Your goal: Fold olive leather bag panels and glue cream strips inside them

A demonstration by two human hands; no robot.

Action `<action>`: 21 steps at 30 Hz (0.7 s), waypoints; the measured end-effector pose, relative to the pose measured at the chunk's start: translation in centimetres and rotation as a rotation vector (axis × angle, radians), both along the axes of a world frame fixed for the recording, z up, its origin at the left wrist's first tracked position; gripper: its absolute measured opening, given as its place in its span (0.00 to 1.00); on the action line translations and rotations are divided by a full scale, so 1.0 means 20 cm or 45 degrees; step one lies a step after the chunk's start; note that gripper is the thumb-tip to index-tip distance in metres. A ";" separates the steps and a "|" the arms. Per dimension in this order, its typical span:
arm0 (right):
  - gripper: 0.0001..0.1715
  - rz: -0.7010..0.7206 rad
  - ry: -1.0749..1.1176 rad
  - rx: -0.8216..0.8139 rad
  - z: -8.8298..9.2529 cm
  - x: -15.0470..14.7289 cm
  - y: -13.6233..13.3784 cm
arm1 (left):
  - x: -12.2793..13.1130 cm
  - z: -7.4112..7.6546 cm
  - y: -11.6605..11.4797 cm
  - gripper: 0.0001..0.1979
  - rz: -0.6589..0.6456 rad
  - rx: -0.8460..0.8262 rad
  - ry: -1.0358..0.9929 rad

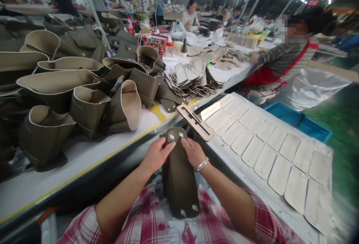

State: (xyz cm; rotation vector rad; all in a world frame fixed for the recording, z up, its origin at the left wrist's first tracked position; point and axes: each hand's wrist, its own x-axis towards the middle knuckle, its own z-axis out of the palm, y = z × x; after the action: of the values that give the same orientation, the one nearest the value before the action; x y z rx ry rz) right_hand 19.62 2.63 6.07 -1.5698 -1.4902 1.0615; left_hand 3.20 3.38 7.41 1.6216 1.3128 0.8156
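A long, dark olive bag piece [180, 178] with a rounded top stands upright in front of my body, its lower end at my lap. Two light diamond-shaped marks show near its top and two more near the bottom. My left hand [157, 155] grips its upper left edge, thumb across the front face. On the opposite edge, my right hand [194, 152] is closed in the same way, thumb near the upper right diamond. The fingers behind the piece are hidden. Just beyond it, a pale slotted template [195, 122] lies at the table edge.
Dark olive bag bodies [53, 87] crowd the white table [92, 159] at left. Stacked pale-backed pieces [193, 77] lie ahead. At right, a board [224, 173] carries rows of pale pieces [260, 139], with a blue bin [316, 128] beyond. A co-worker [291, 53] sits at far right.
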 end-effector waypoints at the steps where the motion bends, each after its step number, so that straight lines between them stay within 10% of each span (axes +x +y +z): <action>1: 0.25 -0.017 0.013 -0.014 0.00 0.00 0.00 | 0.01 0.00 0.01 0.16 -0.007 -0.002 -0.009; 21: 0.27 -0.176 0.118 -0.052 -0.07 0.05 -0.02 | 0.02 -0.13 -0.20 0.19 -0.251 -0.167 0.169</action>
State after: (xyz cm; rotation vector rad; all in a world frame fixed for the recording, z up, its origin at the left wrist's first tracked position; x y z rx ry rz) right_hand 20.65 2.31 4.71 -1.6050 -1.2866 1.0762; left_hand 3.64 -0.53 4.83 1.6913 1.2465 0.5005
